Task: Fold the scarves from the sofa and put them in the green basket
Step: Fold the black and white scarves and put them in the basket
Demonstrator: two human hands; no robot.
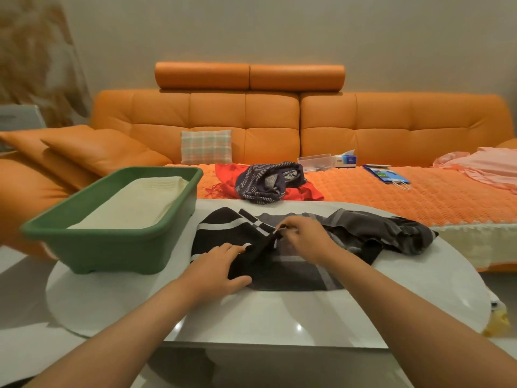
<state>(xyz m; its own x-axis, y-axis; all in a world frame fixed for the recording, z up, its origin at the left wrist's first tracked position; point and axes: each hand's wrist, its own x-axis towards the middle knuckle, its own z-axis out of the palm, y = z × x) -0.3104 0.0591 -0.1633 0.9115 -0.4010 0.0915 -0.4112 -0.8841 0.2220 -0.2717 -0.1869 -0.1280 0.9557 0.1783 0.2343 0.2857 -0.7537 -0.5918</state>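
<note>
Orange tufted sofa (363, 127), beige wall (279, 29), glossy white table (279, 317), patterned curtain (36, 51) at left

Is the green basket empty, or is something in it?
Not empty: a folded cream cloth lies flat inside the green basket, covering most of its bottom.

A green basket (117, 242) with a cream cloth (134, 203) is seen. A black-grey scarf (279, 261) is crossed by white stripes. A navy striped scarf (265, 180) and a red scarf (307, 191) are shown against an orange sofa (363, 121).

print on the tissue box (346, 160) is too blurred to read.
</note>
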